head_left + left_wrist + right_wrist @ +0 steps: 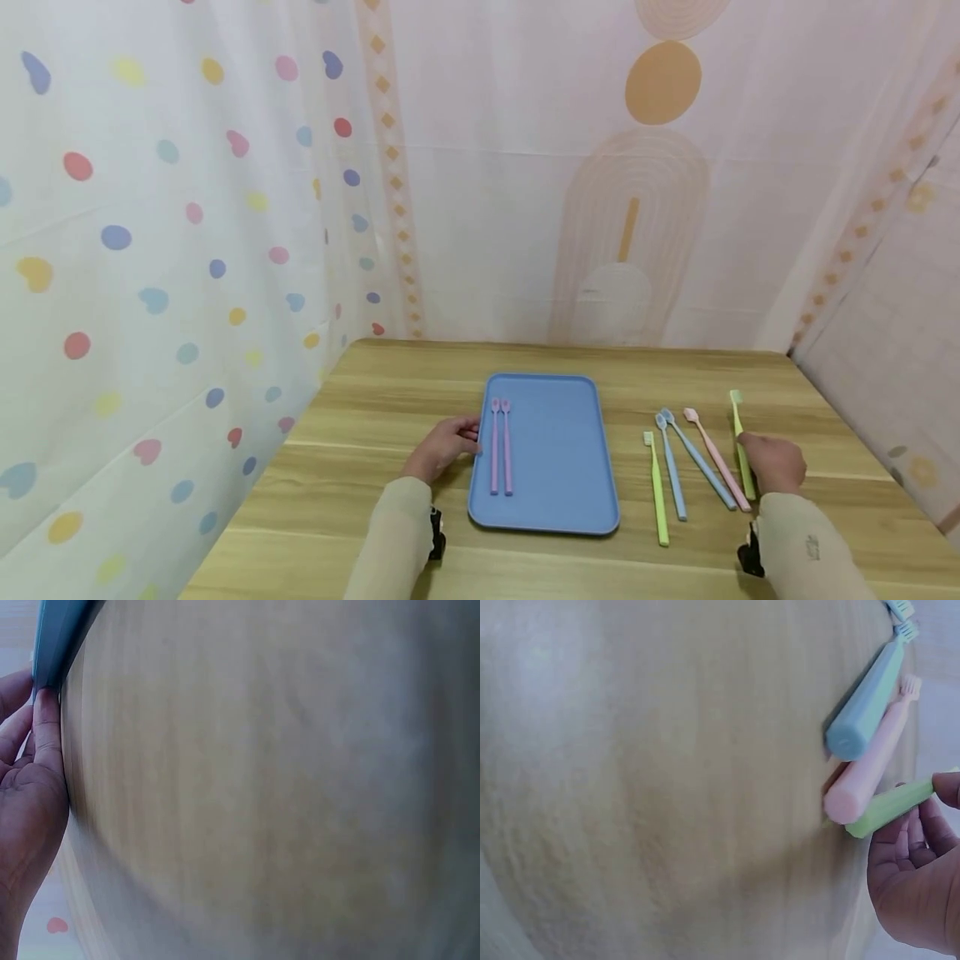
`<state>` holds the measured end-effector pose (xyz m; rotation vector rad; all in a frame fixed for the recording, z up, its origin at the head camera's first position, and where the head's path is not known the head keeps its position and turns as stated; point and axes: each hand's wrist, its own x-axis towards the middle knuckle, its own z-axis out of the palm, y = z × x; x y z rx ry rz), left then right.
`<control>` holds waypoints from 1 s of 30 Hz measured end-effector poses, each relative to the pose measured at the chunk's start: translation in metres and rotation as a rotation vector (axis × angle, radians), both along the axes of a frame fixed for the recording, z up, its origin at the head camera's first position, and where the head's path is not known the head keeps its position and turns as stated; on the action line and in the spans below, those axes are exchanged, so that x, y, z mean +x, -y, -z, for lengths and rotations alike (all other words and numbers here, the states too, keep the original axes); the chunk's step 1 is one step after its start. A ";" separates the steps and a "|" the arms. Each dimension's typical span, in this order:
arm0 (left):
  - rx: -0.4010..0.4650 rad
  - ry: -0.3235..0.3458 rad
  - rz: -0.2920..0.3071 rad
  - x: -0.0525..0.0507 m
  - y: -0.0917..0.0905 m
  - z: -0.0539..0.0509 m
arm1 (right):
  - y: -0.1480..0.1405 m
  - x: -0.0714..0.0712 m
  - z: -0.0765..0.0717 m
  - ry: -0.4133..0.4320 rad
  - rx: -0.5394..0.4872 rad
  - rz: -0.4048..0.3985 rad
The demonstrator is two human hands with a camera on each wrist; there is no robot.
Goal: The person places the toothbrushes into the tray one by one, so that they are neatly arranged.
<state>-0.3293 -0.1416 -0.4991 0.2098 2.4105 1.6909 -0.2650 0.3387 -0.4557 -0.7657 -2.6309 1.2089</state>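
At the left edge of a blue tray (555,450), my left hand (444,447) touches the outer side with its fingertips. The left wrist view shows the fingers (47,735) extended against the tray's side wall (64,634). Two pink-purple toothbrushes (494,458) lie parallel on the tray's left part. My right hand (776,462) pinches a yellow-green toothbrush (745,471) between thumb and fingers, at the right end of a loose row. Beside it a pink toothbrush (718,458) lies on the table, seen in the right wrist view with the handle end near the green toothbrush's handle (885,810).
Left of the pink toothbrush are two blue toothbrushes (672,475) with their heads close together. Another yellow-green toothbrush (658,492) lies nearest the tray. Everything rests on a wooden table (420,383), with patterned curtains (480,208) behind and at the sides.
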 end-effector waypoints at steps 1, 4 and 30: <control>-0.002 0.002 0.000 0.000 0.000 0.000 | 0.000 0.000 -0.001 -0.009 0.002 0.001; -0.004 0.013 -0.002 -0.001 -0.001 -0.001 | 0.002 -0.002 -0.005 -0.035 -0.002 0.012; 0.037 0.052 -0.032 0.004 -0.003 -0.007 | 0.072 -0.032 -0.018 -0.163 -0.326 0.026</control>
